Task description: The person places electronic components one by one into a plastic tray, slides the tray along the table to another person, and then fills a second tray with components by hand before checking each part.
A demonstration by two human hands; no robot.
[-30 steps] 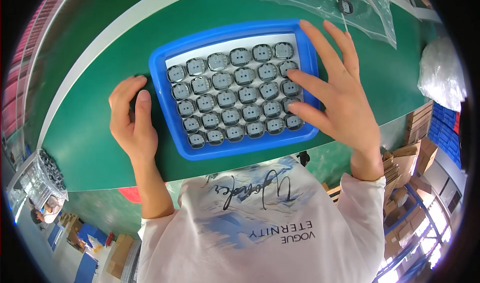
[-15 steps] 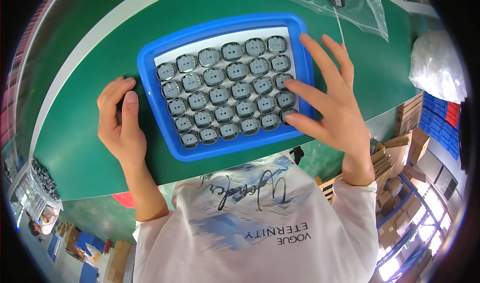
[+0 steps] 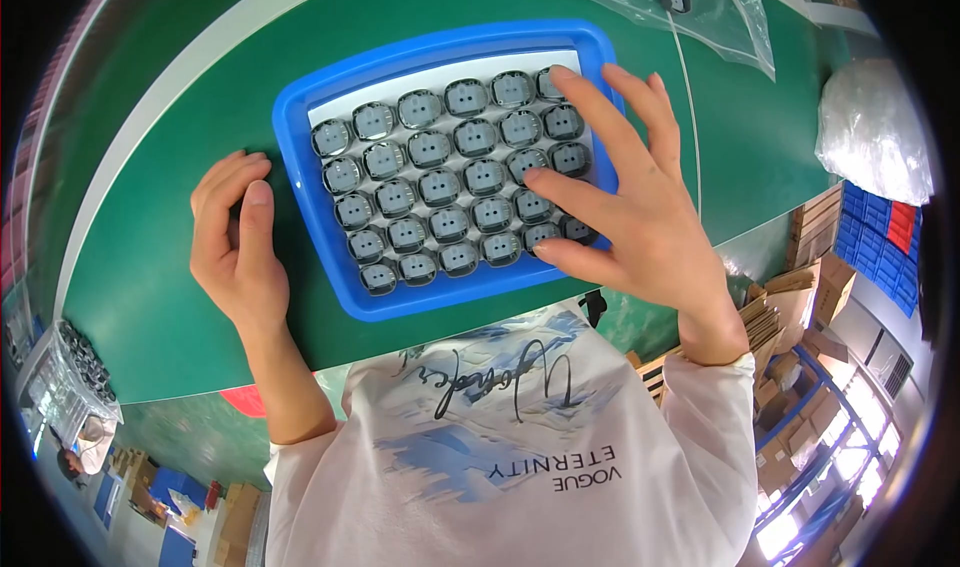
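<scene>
A blue plastic tray point(image 3: 291, 167) lies on the green table. Inside it, small rounded grey parts point(image 3: 429, 149) with dark rims and pairs of dots stand in rows on a white sheet point(image 3: 400, 85). Over the tray's right side hovers my right hand point(image 3: 645, 212), fingers spread. Its fingertips are over or against parts in the right-hand columns; actual contact is hard to tell. They grip nothing that I can see, and some parts are partly covered. My left hand point(image 3: 242, 252) rests on the table left of the tray, loosely curled with the thumb apart, nothing visible in it.
A clear plastic bag point(image 3: 715, 17) with a few dark parts lies at the far right. Crumpled clear plastic point(image 3: 872, 132) sits on the table's right edge. A bag of dark parts point(image 3: 80, 367) is at the left edge. Cartons point(image 3: 825, 297) stand beyond the table.
My right hand has moved left, from the tray's right rim to over the right-hand columns of parts. My left hand has shifted slightly left, and the tray looks almost unmoved.
</scene>
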